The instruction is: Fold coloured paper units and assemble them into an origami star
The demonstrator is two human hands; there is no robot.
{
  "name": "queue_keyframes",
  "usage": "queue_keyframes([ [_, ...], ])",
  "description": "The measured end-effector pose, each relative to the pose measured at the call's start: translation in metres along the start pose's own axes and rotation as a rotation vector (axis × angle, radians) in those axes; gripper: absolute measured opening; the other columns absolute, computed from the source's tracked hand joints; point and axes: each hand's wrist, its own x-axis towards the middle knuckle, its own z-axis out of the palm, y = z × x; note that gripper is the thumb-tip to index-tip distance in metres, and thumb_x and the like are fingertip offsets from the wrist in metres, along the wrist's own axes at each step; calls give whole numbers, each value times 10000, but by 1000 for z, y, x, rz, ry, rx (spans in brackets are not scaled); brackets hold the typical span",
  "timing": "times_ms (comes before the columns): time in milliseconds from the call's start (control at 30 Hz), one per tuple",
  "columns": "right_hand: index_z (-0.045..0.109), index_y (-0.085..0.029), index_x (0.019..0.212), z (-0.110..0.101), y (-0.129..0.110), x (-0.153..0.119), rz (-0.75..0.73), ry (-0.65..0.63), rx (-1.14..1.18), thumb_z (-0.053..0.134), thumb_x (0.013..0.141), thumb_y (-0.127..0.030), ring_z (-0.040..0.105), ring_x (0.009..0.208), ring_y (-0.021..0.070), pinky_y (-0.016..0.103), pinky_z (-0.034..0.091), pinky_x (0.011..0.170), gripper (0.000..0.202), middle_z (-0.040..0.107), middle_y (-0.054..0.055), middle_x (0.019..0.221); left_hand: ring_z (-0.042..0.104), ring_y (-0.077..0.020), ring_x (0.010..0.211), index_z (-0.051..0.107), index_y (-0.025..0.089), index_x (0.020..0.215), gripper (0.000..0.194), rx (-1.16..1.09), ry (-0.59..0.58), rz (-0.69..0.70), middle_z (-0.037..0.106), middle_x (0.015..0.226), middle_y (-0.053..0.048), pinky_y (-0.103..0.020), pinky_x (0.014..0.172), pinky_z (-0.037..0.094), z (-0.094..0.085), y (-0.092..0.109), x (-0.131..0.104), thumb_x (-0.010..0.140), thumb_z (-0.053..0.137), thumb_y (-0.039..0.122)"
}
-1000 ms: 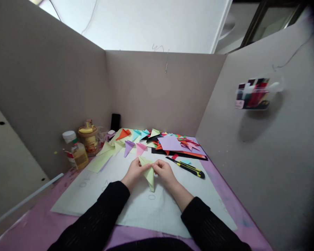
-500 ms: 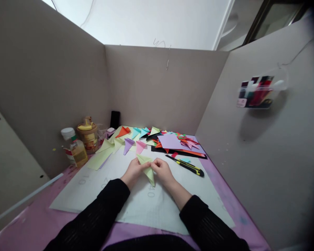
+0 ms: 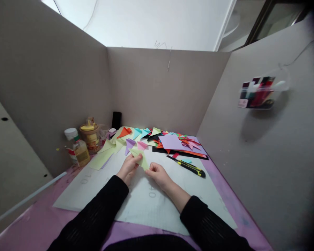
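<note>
A pale green piece of folded paper point(image 3: 143, 162) is held up above the white sheet point(image 3: 136, 202). My left hand point(image 3: 128, 168) pinches its left side between thumb and fingers. At its lower right tip, the fingers of my right hand point(image 3: 158, 173) are closed on the paper's edge. Just beyond lie a purple folded paper point(image 3: 130, 145) and a pink one point(image 3: 142, 145). To the right of my right hand rests a black and yellow utility knife point(image 3: 189, 167), near a small light blue scrap point(image 3: 186, 161).
Coloured paper sheets point(image 3: 171, 142) and folded pieces are heaped at the back. On the left stand a bottle of yellow liquid point(image 3: 81, 153), a brown and yellow container point(image 3: 90, 137) and a black phone-like object point(image 3: 116, 120). Grey partitions point(image 3: 162, 90) enclose the pink-covered table point(image 3: 42, 212).
The green paper has moved up and left with my left hand and turned. My right hand has slid down to the paper's lower tip.
</note>
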Motion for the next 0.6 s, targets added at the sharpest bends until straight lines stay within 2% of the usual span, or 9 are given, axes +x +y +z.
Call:
queue_keyframes([
  [133, 407, -199, 548, -7, 4, 0, -26, -43, -85, 684, 637, -318, 301, 472, 72, 216, 244, 487, 314, 372, -87, 495, 609, -108, 626, 628, 133, 815, 211, -73, 90, 108, 678, 733, -14, -195, 589, 484, -10, 16, 6, 658, 766, 165],
  [233, 394, -204, 556, -14, 3, 3, -136, 82, -172, 645, 694, -337, 315, 506, 88, 226, 266, 508, 315, 350, -79, 517, 633, -130, 672, 635, 125, 857, 214, -48, 105, 110, 698, 789, -38, -219, 638, 508, -12, 14, 6, 680, 752, 151],
  [333, 467, -206, 678, -15, 2, 8, -228, 227, -207, 634, 711, -340, 405, 578, 115, 231, 325, 537, 217, 441, -54, 607, 659, -169, 734, 645, 113, 911, 265, 3, 26, 25, 714, 857, -79, -255, 682, 522, -4, -1, 0, 685, 760, 191],
  [433, 489, -215, 836, -14, 5, 12, -153, 183, -131, 634, 689, -328, 440, 552, 123, 230, 346, 505, 235, 493, -55, 627, 668, -199, 787, 650, 111, 913, 299, 19, -73, -41, 715, 890, -102, -274, 692, 524, 6, -14, -8, 680, 771, 254],
  [500, 465, -223, 855, -15, 8, 14, -104, 152, -77, 605, 698, -319, 394, 473, 109, 223, 321, 468, 231, 449, -85, 559, 671, -220, 825, 655, 104, 919, 332, 29, -128, -62, 715, 906, -120, -290, 709, 523, 9, -15, -12, 672, 779, 289],
  [600, 446, -229, 850, -20, 10, 14, -135, 186, -101, 547, 719, -273, 389, 456, 107, 224, 324, 474, 171, 419, -95, 542, 674, -243, 843, 668, 90, 939, 360, 53, -186, -55, 716, 915, -142, -313, 736, 520, 8, -11, -13, 659, 785, 283],
])
